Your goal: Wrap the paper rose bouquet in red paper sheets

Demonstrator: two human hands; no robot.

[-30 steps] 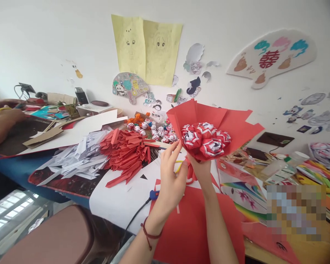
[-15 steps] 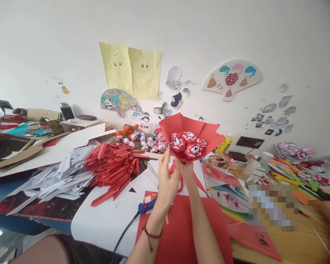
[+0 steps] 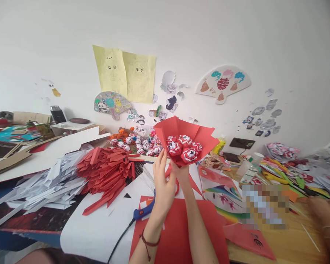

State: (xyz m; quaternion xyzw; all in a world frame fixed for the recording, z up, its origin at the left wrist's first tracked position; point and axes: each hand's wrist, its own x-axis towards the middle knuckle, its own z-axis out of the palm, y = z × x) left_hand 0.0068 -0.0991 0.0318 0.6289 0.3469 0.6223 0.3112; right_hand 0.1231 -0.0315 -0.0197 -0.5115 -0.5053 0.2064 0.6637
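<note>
A bouquet of several red-and-white folded paper flowers (image 3: 189,154) sits in a flared red paper wrapper (image 3: 200,135), held up above the table. My right hand (image 3: 182,175) grips its base from below, with the fingers mostly hidden. My left hand (image 3: 163,181) is open, fingers stretched upward along the wrapper's left side; whether they press on it I cannot tell. Beneath my forearms lies a large red paper sheet (image 3: 178,227). A blue glue gun (image 3: 145,211) with a black cord rests by my left forearm. Red scissor handles (image 3: 177,187) show partly behind my hands.
Piles of red paper strips (image 3: 106,172) and white paper strips (image 3: 55,183) lie at left. Small finished flowers (image 3: 143,145) stand along the wall. At right are a clear bottle (image 3: 246,170), coloured paper strips, and another person's blurred hand (image 3: 321,211).
The view has shifted slightly, moving most things leftward. My left fingers have spread a little beside the wrapper. My right hand keeps hold of the bouquet. The other person's hand has come further into view.
</note>
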